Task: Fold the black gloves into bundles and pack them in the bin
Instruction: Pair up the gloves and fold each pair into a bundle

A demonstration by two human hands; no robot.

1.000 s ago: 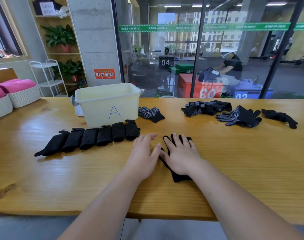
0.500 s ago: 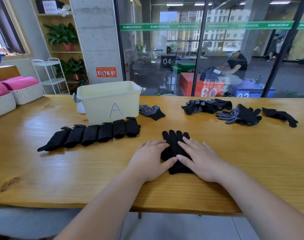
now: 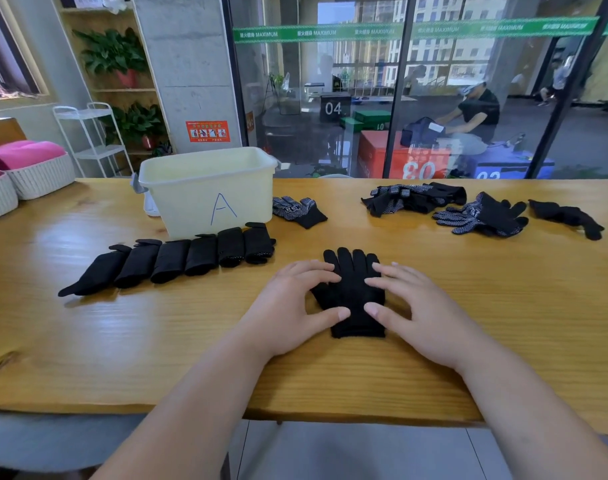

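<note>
A black glove (image 3: pixel 352 292) lies flat on the wooden table (image 3: pixel 191 341), fingers pointing away from me. My left hand (image 3: pixel 292 306) rests on its left edge and my right hand (image 3: pixel 413 306) on its right edge, both with fingers spread and touching the fabric. A row of several folded black glove bundles (image 3: pixel 178 259) lies to the left, in front of the pale yellow bin (image 3: pixel 209 188) marked "A". Loose gloves lie further back: one beside the bin (image 3: pixel 297 211), a pile (image 3: pixel 413 199), a dotted pair (image 3: pixel 482 216) and one at the far right (image 3: pixel 565 218).
White woven baskets (image 3: pixel 36 178) with pink cushions stand at the table's far left. A glass wall (image 3: pixel 399 98) runs behind the table, and a person sits beyond it. The table's near edge is just below my forearms.
Both hands slid apart from on top of the glove to its two sides, uncovering its palm. The glove now lies straight and flat, and the view shifted slightly.
</note>
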